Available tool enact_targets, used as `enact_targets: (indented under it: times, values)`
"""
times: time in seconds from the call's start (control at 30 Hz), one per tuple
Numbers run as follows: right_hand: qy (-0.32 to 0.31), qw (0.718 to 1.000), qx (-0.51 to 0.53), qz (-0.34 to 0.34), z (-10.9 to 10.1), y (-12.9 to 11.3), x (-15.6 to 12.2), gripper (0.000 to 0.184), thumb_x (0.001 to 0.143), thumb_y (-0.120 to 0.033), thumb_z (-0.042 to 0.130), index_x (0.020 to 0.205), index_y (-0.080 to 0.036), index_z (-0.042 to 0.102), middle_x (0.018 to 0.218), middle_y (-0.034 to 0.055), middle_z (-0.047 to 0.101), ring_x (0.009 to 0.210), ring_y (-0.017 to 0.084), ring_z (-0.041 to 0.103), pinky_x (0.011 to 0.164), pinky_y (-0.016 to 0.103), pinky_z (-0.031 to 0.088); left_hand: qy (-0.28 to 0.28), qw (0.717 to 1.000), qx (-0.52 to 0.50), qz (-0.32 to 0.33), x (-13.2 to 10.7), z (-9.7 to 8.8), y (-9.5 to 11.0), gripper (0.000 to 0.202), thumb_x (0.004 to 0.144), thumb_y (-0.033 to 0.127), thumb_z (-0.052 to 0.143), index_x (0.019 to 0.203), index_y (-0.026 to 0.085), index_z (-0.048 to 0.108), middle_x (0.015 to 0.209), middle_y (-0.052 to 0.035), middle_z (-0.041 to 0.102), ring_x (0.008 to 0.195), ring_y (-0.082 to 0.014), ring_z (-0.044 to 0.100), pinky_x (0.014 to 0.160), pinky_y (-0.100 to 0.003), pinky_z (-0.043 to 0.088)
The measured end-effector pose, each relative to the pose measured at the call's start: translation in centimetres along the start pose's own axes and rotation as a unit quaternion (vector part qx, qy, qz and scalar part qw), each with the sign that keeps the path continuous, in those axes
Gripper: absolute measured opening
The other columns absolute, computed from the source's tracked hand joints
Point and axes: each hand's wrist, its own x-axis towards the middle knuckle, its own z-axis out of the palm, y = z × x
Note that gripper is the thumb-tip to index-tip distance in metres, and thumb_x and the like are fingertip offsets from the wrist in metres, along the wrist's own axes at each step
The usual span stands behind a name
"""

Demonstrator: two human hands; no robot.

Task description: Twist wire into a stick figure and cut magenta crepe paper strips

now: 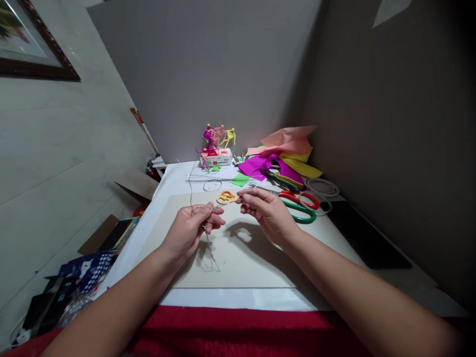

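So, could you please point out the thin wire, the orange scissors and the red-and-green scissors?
thin wire (190,192), head view, on the strand rising above the left hand (189,225).
orange scissors (226,198), head view, on the handle loops.
red-and-green scissors (297,208), head view, on the green handle.

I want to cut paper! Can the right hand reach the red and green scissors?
Probably yes: the red-and-green-handled metal scissors lie just beside the right hand, nothing between, though its fingers pinch thin silver wire.

white box (216,158), red print illegible
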Motion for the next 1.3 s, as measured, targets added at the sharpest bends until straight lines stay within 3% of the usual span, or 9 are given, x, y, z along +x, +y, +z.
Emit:
enact_targets:
  times: [0.13,0.3,0.53,0.63,0.73,0.8,0.87,1.07,1.3]
  values:
    - [0.001,0.999,-0.024,-0.03,-0.1,0.1,-0.1,0.02,0.07,-0.032,0.071,0.085,-0.018,0.069,0.083,0.0038,0.065,0.067,0.012,0.054,0.068,0.028,0.045,0.005,1.0,-0.022,-0.022,0.1,-0.1,0.0,0.027,0.077,0.031,0.061,0.06,0.011,0.071,0.058,-0.0068,0.067,0.049,-0.0084,0.049,0.061,-0.024,0.043]
    - [0.035,0.998,-0.015,-0.046,-0.2,0.2,0.1,0.016,0.071,-0.031,0.071,0.078,-0.017,0.069,0.082,0.0036,0.063,0.068,0.012,0.054,0.068,0.027,0.046,-0.005,1.0,-0.017,-0.01,-0.2,0.2,-0.1,0.029,0.078,0.029,0.061,0.059,0.01,0.07,0.059,-0.0072,0.069,0.042,-0.0055,0.042,0.06,-0.023,0.042]
    - [0.057,0.994,0.077,0.053,-0.1,-0.2,0.2,0.018,0.061,-0.027,0.078,0.072,-0.016,0.068,0.074,0.002,0.062,0.061,0.008,0.053,0.06,0.022,0.044,-0.044,0.998,-0.008,0.05,-1.0,0.8,-0.6,0.031,0.081,0.031,0.059,0.062,0.01,0.071,0.06,-0.0077,0.069,0.043,-0.0068,0.046,0.067,-0.025,0.045]
    - [0.053,0.994,0.075,0.06,-0.4,-0.6,0.3,0.018,0.061,-0.026,0.077,0.072,-0.016,0.068,0.073,0.0015,0.062,0.057,0.007,0.051,0.058,0.021,0.043,-0.112,0.992,-0.049,0.022,-0.9,0.3,-0.6,0.026,0.08,0.033,0.06,0.078,0.011,0.073,0.071,-0.0091,0.072,0.043,-0.0076,0.05,0.065,-0.028,0.047]
    - [0.045,0.995,0.077,0.052,-0.9,-1.1,0.4,0.016,0.062,-0.025,0.076,0.072,-0.015,0.068,0.073,0.001,0.061,0.055,0.006,0.049,0.056,0.02,0.042,-0.233,0.964,-0.114,-0.063,-0.3,-1.1,-0.3,0.039,0.075,0.038,0.062,0.104,0.013,0.069,0.09,-0.0129,0.072,0.058,-0.0164,0.062,0.064,-0.033,0.05]
    - [0.042,0.995,0.082,0.047,-1.0,-1.3,0.5,0.015,0.062,-0.024,0.076,0.072,-0.015,0.068,0.072,0.0008,0.06,0.055,0.005,0.048,0.054,0.019,0.041,-0.317,0.926,-0.157,-0.131,0.5,-2.1,-0.1,0.051,0.067,0.044,0.064,0.103,0.009,0.069,0.094,-0.017,0.071,0.073,-0.026,0.067,0.07,-0.038,0.05]
    - [0.038,0.995,0.076,0.056,-0.8,-1.2,0.4,0.015,0.062,-0.024,0.075,0.072,-0.015,0.068,0.071,0.0005,0.06,0.053,0.005,0.046,0.052,0.019,0.039,-0.356,0.899,-0.185,-0.174,1.3,-2.7,-0.1,0.053,0.066,0.045,0.059,0.098,0.005,0.071,0.089,-0.0188,0.072,0.079,-0.0308,0.067,0.075,-0.042,0.048]
    - [0.001,0.993,-0.01,0.116,0.5,0.5,-0.7,0.018,0.064,-0.03,0.074,0.069,-0.014,0.068,0.066,0.0003,0.061,0.05,0.006,0.045,0.05,0.022,0.035,-0.307,0.911,-0.116,-0.25,2.2,-1.9,-1.2,0.045,0.081,0.04,0.05,0.097,0.003,0.069,0.089,-0.0196,0.072,0.079,-0.0262,0.068,0.079,-0.037,0.047]
    - [-0.001,0.994,-0.072,0.078,1.3,2.1,-1.4,0.02,0.067,-0.031,0.071,0.058,-0.015,0.063,0.053,-0.0029,0.055,0.052,0.008,0.044,0.051,0.023,0.031,-0.236,0.928,-0.087,-0.273,1.5,-0.8,-1.4,0.018,0.081,0.016,0.059,0.088,0.003,0.069,0.077,-0.0149,0.072,0.063,-0.015,0.067,0.063,-0.025,0.053]
